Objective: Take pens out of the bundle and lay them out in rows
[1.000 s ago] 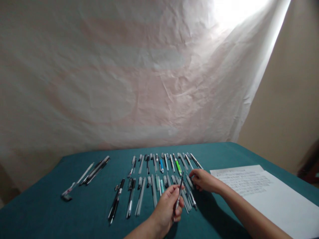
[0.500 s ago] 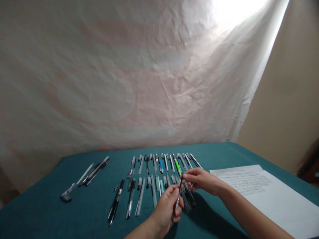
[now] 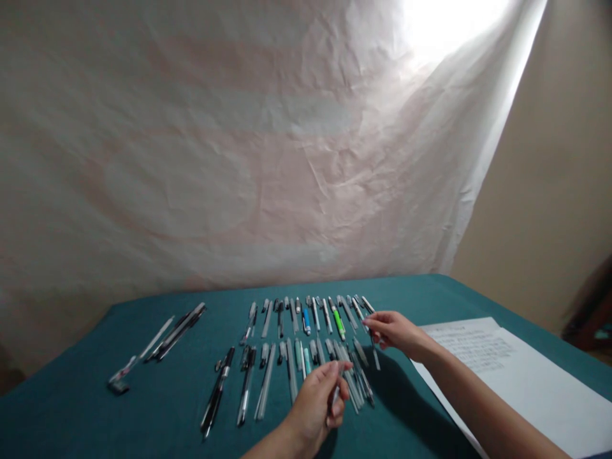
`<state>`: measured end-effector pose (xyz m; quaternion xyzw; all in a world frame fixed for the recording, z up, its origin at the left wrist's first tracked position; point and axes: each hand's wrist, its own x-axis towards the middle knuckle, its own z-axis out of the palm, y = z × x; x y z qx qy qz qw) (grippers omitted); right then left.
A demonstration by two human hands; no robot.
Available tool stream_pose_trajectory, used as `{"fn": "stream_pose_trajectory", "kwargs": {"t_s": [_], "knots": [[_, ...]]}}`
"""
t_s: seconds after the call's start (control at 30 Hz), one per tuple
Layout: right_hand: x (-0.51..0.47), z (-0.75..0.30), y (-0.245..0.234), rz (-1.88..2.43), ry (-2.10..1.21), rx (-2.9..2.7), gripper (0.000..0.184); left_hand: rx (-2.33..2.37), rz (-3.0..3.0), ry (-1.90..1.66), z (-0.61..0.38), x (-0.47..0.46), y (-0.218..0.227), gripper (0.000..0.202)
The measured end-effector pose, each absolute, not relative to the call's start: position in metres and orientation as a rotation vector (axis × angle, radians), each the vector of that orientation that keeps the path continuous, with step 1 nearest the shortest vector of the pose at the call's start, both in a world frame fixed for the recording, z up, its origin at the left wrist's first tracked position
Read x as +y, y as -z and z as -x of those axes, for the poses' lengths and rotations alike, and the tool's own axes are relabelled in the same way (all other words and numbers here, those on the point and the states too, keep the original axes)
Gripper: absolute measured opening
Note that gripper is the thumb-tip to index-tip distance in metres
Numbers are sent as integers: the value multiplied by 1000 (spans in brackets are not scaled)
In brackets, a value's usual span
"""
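Observation:
My left hand [image 3: 318, 395] is closed around a pen barrel [image 3: 335, 396], most of it hidden by the fingers. Up and to the right, my right hand [image 3: 394, 331] pinches a thin pen refill [image 3: 375, 355], dark near the fingertips and pale at its lower end, which hangs over the cloth. Between the hands lie clear pen parts [image 3: 352, 386] and a dark-tipped pen [image 3: 366, 382]. Just beyond them is a row of pens with caps beside them, among them a green pen [image 3: 338, 324] and a blue pen [image 3: 306, 320].
A teal cloth [image 3: 157, 414] covers the table. Dark pens [image 3: 217, 392] lie at the near left. Farther left are a bundle of refills [image 3: 176, 331] and a pale stick ending at a small clear-and-dark piece [image 3: 118, 384]. Written paper sheets [image 3: 535, 389] are at the right.
My right hand has moved away to the right with the thin refill, apart from my left hand. The left hand stays in about the same place, still closed on the barrel.

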<state>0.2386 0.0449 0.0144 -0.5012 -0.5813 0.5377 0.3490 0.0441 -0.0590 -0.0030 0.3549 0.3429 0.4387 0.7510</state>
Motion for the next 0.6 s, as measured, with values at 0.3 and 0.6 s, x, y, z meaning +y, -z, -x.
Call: {"fn": "stream_pose_trajectory", "kwargs": {"t_s": [0.3, 0.6], "knots": [[45, -235, 17, 1588, -1233, -1932, 16, 698, -696, -948, -43, -60, -2, 43], [40, -232, 2, 1614, -1118, -1973, 19, 684, -698, -1100, -44, -60, -4, 29]]}}
